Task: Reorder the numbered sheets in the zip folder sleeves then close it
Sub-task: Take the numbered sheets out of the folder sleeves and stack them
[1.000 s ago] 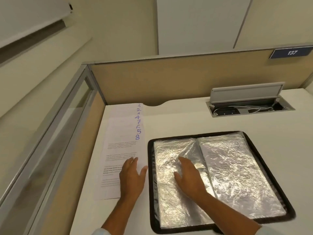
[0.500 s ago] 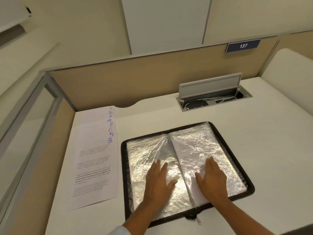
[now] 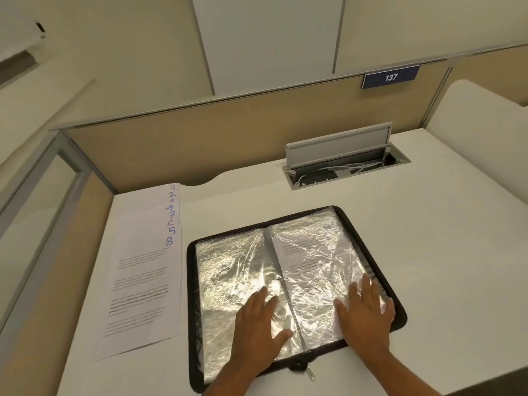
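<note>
Nearest at six o'clock, the zip pull (image 3: 311,374) dangles off the front edge of the zip folder (image 3: 371,224), which lies open flat on the desk (image 3: 428,267). Both palms are down on it: left hand (image 3: 257,321) spread flat on the left sleeve page (image 3: 228,267), right hand (image 3: 365,312) flat on the right sleeve page (image 3: 314,252), fingers apart on both, clamped on nothing. A printed sheet shows through the right sleeve; the left is all glare, so what is in it is hard to tell. Out at nine to ten o'clock the numbered sheets (image 3: 143,275) sit fanned in a stack just beside the folder, blue numerals running 2, 1, 4, 7, 6, 5, 8 up the edge, out of order and not yet sleeved. The risk, I'd say: that crinkly plastic is slippery, a palm could skid and crease a sleeve, and the fanned stack could slide out of line when picked from. At one o'clock, the cable hatch (image 3: 343,164) stands open.
</note>
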